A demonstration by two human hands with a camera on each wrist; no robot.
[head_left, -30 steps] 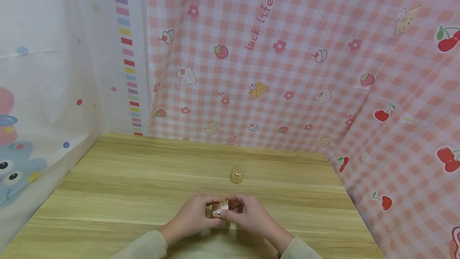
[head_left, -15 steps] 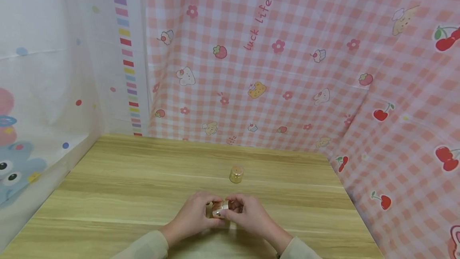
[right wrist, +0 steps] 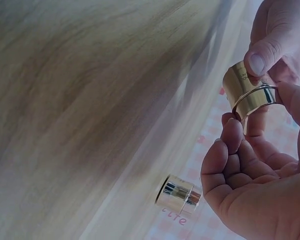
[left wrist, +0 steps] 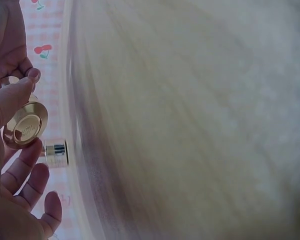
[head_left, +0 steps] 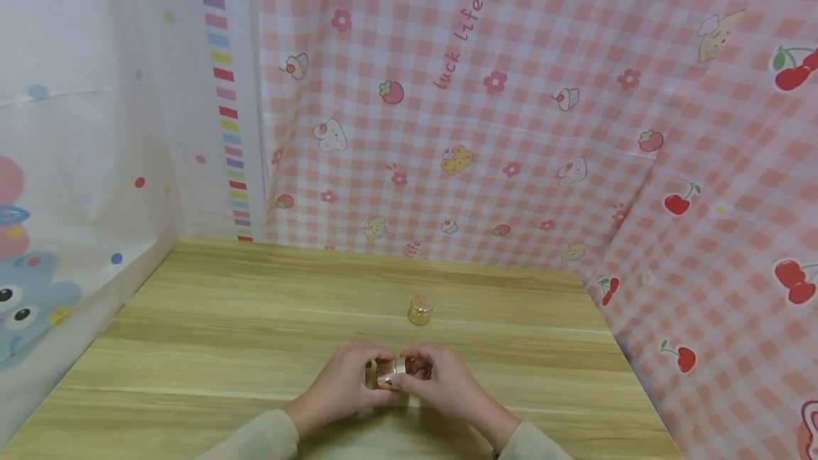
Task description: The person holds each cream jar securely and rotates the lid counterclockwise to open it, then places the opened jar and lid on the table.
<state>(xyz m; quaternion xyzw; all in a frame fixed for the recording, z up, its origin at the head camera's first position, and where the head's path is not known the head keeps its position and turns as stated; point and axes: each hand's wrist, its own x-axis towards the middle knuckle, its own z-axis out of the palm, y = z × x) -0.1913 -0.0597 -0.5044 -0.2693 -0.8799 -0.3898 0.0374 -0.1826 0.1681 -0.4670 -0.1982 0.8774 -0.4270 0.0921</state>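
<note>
In the head view, a small shiny gold cosmetic jar [head_left: 386,373] lies tilted on its side between the two hands, just above the table. My left hand [head_left: 350,380] pinches its body, thumb on the near side and fingers on the far side. The fingertips of my right hand [head_left: 447,380] grip the narrower gold band [right wrist: 256,101] at the jar's other end, which looks like its lid. A thin seam parts band and body in the right wrist view. The jar's round base [left wrist: 28,128], with small embossed marks, faces the left wrist camera.
A second small gold jar [head_left: 420,310] stands upright on the wood-grain table [head_left: 255,304], beyond the hands. Pink checked cloth [head_left: 447,119] hangs behind and on the right, and a white patterned cloth [head_left: 83,162] hangs on the left.
Both hands stay in the same place on the jar. Only the reflections on its gold surface differ a little, and the head view has shifted very slightly.
</note>
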